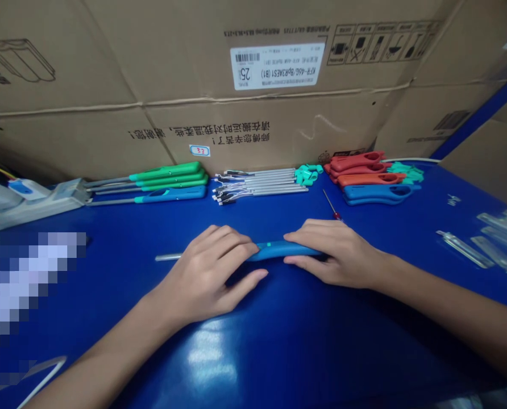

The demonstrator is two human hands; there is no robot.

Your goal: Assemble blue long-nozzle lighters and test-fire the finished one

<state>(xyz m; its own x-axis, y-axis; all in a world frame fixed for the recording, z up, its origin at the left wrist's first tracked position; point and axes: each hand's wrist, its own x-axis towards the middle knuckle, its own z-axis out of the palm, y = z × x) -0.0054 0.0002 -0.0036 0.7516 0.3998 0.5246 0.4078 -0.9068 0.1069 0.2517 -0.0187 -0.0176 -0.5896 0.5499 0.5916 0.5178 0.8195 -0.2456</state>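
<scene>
A blue long-necked lighter (274, 250) lies crosswise between my hands, just over the blue tabletop. Its grey metal tube (168, 258) points left, and a small green patch shows on top of the handle. My left hand (217, 270) is closed over the part where tube and handle meet, hiding that joint; its thumb sits lower, a little off the handle. My right hand (336, 250) pinches the handle's right end between thumb and fingers, covering the tip. Behind the right hand lies a small screwdriver (337, 215) with a red handle.
Lighters with green handles (172, 175) lie back left beside a power strip (57, 201). Several wired metal tubes (270, 184) and teal caps (308, 174) sit mid-back. Red handle shells (356, 163) and blue ones (377, 194) are back right. Clear plastic pieces (464, 248) lie right. Cardboard (185, 62) stands behind.
</scene>
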